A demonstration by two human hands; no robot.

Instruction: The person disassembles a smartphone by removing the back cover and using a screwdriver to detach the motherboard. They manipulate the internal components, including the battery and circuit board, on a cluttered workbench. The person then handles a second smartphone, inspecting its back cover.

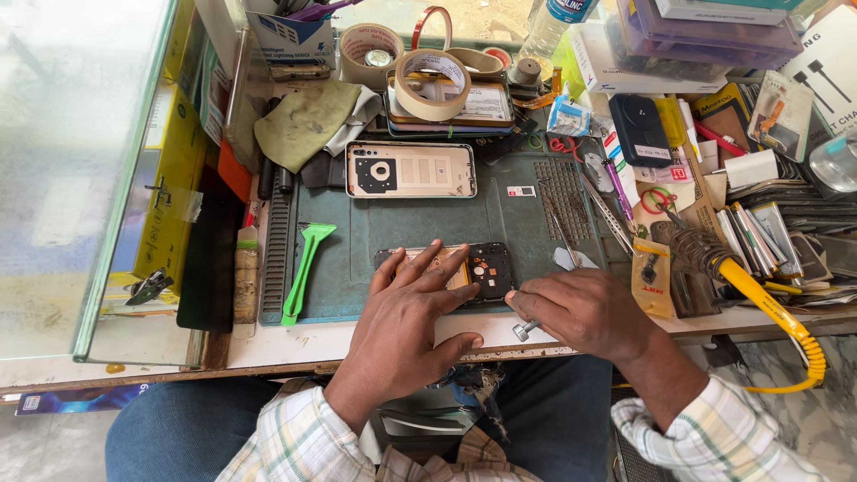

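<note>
An opened phone (482, 268) with exposed black circuit parts lies on the green work mat (357, 228) near its front edge. My left hand (406, 317) lies flat on the phone with fingers spread, pressing it down. My right hand (585, 312) is closed on a small silver-handled screwdriver (523, 330), its knob poking out toward me and its tip at the phone's right end. The phone's detached back cover (411, 170) lies farther back on the mat, inner side up.
A green plastic pry tool (303, 268) lies at the mat's left. Tape rolls (433, 80) and stacked phones sit at the back. Tweezers (603, 210), a yellow-corded soldering iron (714, 259), boxes and small parts crowd the right side. A glass panel (80, 161) stands at the left.
</note>
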